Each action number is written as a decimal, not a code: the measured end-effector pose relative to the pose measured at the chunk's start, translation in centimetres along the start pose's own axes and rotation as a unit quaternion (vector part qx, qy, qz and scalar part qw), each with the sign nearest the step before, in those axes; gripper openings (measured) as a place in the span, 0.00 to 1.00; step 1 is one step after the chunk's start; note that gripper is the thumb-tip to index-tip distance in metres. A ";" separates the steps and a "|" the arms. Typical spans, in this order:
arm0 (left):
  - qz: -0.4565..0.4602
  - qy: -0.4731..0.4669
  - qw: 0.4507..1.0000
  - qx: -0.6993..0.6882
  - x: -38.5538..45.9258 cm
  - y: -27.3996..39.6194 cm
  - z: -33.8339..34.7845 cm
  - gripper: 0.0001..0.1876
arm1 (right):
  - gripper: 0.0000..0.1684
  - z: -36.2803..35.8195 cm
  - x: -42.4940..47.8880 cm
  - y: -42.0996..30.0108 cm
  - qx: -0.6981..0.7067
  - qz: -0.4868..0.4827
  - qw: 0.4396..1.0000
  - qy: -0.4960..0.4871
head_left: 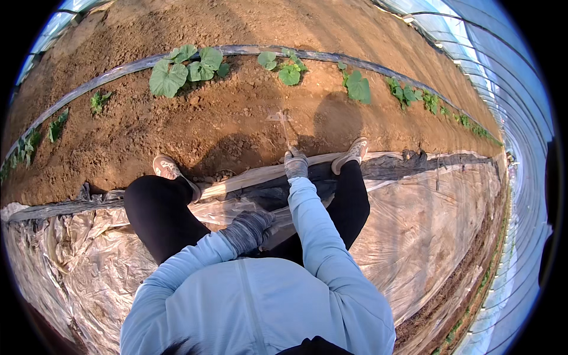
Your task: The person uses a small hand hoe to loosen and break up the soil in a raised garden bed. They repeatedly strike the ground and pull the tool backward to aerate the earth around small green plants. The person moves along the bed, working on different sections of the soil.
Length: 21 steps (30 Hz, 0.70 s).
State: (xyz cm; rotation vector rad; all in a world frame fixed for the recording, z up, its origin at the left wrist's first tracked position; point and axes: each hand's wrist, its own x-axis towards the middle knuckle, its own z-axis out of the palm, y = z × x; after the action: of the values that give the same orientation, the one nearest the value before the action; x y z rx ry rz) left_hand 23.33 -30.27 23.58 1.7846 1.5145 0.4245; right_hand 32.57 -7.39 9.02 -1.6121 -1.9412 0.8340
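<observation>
My right hand [296,164], in a grey knitted glove, is closed around the handle end of a thin-shafted hand tool [285,128]. The tool's wide, pale head lies over the brown soil between my feet and the plants; motion blur hides its exact kind. My left hand [249,228], gloved the same way, is curled near my waist, close to clear plastic film [279,224]; whether it grips the film I cannot tell. Beyond the tool, a small leafy plant [289,73] grows in the soil, with a larger broad-leaved plant [168,77] to its left and another [357,87] to its right.
A dark irrigation hose [239,50] curves behind the plant row. My shoes [167,167] stand at the soil's edge, by crumpled black film [395,166]. Wrinkled clear film [412,226] covers the ground on my side. Greenhouse hoops and plastic walls [501,57] rise at the right.
</observation>
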 end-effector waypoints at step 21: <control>-0.016 -0.003 0.996 0.087 -0.2 -2.2 2.1 0.16 | 0.13 -0.7 8.4 12.1 0.059 0.039 0.993 0.091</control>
State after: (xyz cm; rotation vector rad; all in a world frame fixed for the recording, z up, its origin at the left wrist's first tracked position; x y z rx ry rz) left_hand 23.13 -31.06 20.65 1.8901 1.6146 0.2771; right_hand 39.79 2.40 0.73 -1.6412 -1.6823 0.7882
